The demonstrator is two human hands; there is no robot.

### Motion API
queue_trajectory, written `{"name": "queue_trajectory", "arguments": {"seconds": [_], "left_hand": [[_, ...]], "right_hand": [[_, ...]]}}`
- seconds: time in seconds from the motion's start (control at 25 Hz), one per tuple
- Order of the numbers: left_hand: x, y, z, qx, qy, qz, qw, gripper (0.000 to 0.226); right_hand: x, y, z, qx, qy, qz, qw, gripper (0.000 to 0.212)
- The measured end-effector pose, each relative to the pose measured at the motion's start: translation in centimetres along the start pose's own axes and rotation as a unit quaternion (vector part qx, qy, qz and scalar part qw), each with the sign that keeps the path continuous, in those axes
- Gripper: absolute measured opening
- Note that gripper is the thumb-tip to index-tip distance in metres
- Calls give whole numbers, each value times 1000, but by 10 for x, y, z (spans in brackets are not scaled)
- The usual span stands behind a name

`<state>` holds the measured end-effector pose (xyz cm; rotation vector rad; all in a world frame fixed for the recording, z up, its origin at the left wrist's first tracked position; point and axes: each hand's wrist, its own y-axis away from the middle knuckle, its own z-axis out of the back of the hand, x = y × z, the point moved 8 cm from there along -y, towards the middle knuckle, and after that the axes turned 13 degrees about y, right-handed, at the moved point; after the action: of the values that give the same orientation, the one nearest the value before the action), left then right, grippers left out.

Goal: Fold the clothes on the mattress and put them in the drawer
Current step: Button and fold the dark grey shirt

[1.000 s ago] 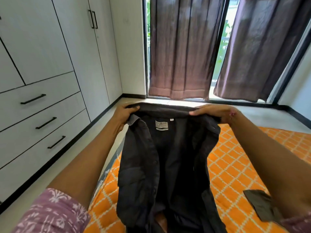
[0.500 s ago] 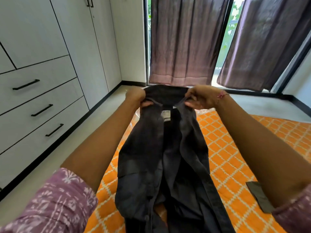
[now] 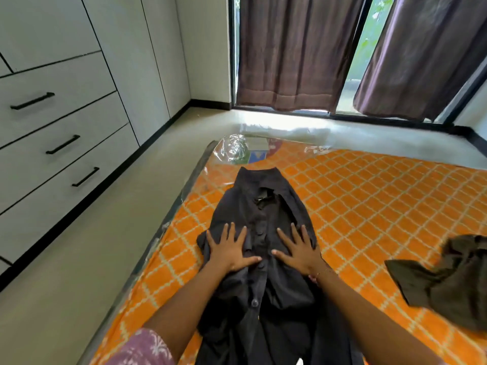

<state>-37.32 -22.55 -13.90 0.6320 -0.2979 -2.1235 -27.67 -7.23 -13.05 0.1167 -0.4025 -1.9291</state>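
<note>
Dark shirt (image 3: 263, 248) lies face up on the orange lattice-patterned mattress (image 3: 369, 196), collar at the far end, hem running toward the camera and out of frame at the bottom. Button placket runs down the middle; at least 3 buttons visible along it. Fabric bunched and creased on both sides below the chest area.

Left hand (image 3: 229, 250) flat on the shirt to the left of the placket, fingers spread, palm down. Right hand (image 3: 299, 250) flat on the shirt to the right of the placket, fingers likewise spread and straight. Thumbs point inward toward the buttons, close to each other but apart. Neither hand pinches cloth. A patterned pink sleeve (image 3: 143, 349) shows at the left forearm.

A 2nd garment (image 3: 453, 275), dark olive, lies crumpled on the mattress at the right edge of view, well apart from the shirt.

Clear plastic wrap (image 3: 237, 148) covers the mattress's far left corner. Mattress sits on the pale floor (image 3: 87, 259). Along the left wall, a white wardrobe with 3 drawers (image 3: 60, 143), each with a black bar handle, all closed. Brown curtains (image 3: 292, 54) hang over the window beyond.
</note>
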Motion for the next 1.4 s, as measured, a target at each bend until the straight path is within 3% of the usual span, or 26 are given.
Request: {"name": "queue_trajectory", "arguments": {"seconds": [0.08,0.2,0.36,0.52,0.56,0.64,0.68,0.76,0.84,1.0,1.08,1.16,1.24,1.4], "left_hand": [[16,18,-19,-6,-1,8,1000,113],[33,57,-40,-12,0,9,1000,137],[48,119,-57,-15,22,18,999,125],[60,178,-79,2,-14,24,1000,130],[57,184,-70,-12,-13,25,1000,124],[42,177,-31,-110,44,9,993,75],[31,166,-9,-165,111,-7,980,50],[8,140,20,-217,199,-31,955,25],[-6,118,25,-226,208,0,952,19],[7,108,0,-229,220,139,938,15],[14,108,-7,-242,260,161,921,18],[14,102,-7,-252,293,157,909,19],[13,94,-6,-242,309,157,906,16],[26,89,-7,-222,420,162,865,13]], "right_hand": [[9,14,-25,5,34,-4,999,126],[28,50,-52,11,26,-9,1000,125],[55,104,-77,14,16,-7,1000,115],[78,160,-83,-12,-31,7,999,98],[78,168,-66,-79,-58,-13,995,82],[71,166,-20,-261,-53,-57,962,50],[66,154,-4,-285,-45,-72,955,39],[57,118,12,-223,-52,-97,969,34],[56,91,16,-170,-3,-104,980,35],[69,68,17,-180,99,-79,975,48],[72,60,15,-176,90,-71,978,41],[69,52,17,-186,37,-85,978,29],[55,49,15,-189,-93,-135,968,22],[40,43,0,-109,-364,-154,912,14]]}}
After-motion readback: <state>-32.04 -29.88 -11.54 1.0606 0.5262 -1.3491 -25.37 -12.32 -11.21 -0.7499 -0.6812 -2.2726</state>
